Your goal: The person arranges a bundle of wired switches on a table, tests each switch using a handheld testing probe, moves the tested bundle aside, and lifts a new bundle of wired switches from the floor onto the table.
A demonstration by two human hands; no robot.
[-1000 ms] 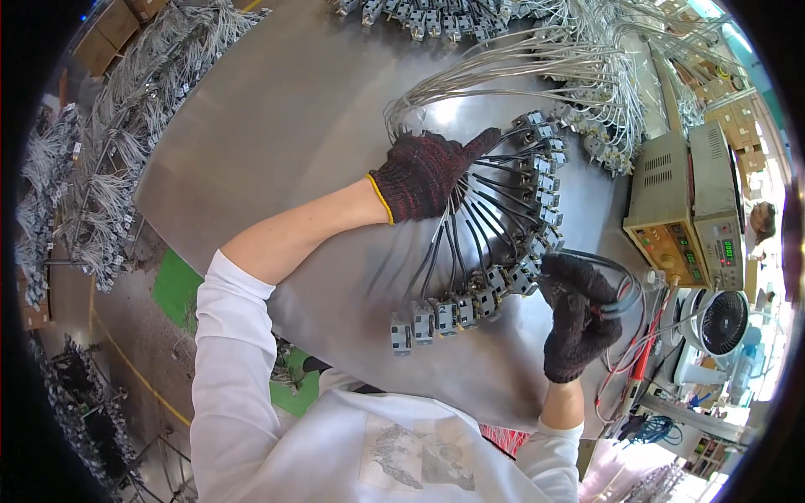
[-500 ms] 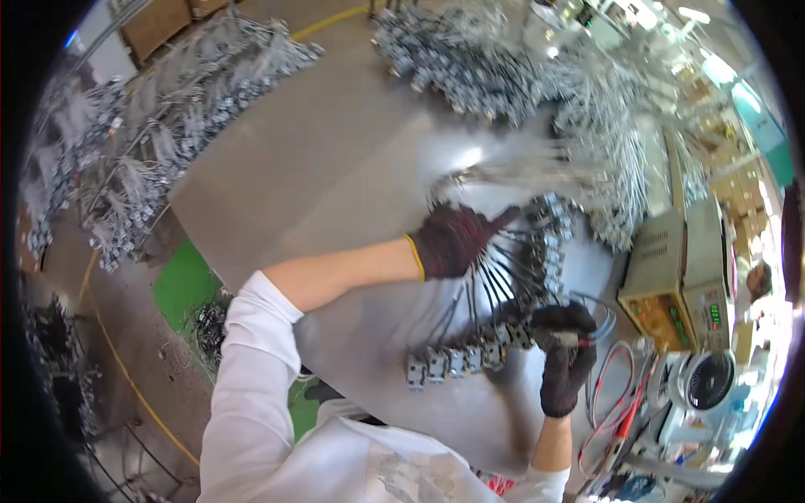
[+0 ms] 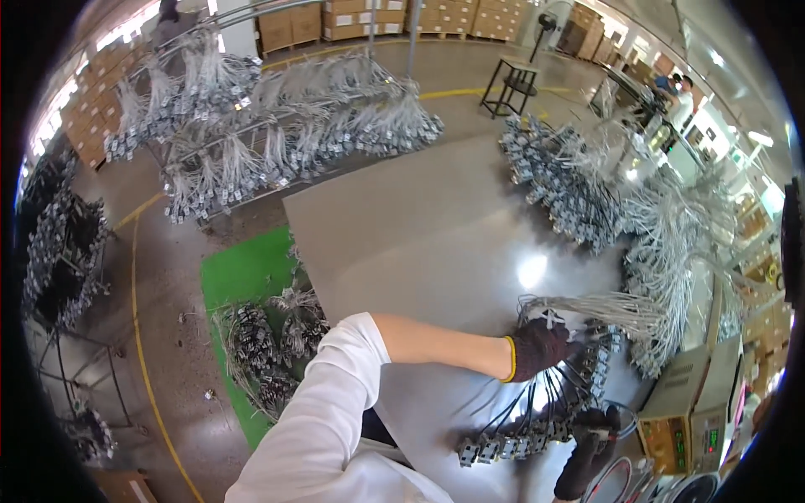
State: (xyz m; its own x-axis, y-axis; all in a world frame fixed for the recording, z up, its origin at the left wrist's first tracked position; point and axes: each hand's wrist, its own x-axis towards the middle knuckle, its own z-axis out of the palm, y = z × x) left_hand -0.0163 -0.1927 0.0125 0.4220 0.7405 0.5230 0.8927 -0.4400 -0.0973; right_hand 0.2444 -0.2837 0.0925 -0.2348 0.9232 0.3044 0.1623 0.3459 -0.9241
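Observation:
My left hand [image 3: 539,345], in a dark maroon knitted glove with a yellow cuff, is closed over a cable bundle. From beneath it, black wires [image 3: 549,392] fan out toward me and to the right. The wires end in small grey-and-black connectors [image 3: 508,447], set in a row on the near side and in a curved line at the right. Beyond the hand, grey cables [image 3: 599,308] run off to the right. My right hand [image 3: 587,453], gloved dark too, pinches a small plug [image 3: 602,434] with a wire leading off it, beside the row's right end. Its fingertips are partly hidden.
A grey metal table [image 3: 394,226] lies under the work. Heaps of cables with connectors [image 3: 570,184] cover its far right. At the right stand box-shaped instruments [image 3: 696,411] with lit displays. Cable racks [image 3: 277,134] and a green mat [image 3: 243,277] are to the left.
The view has swung up and left, so both hands appear lower and farther right. My left hand's outstretched finger no longer shows clearly. My right hand stays near the connector row with the plug.

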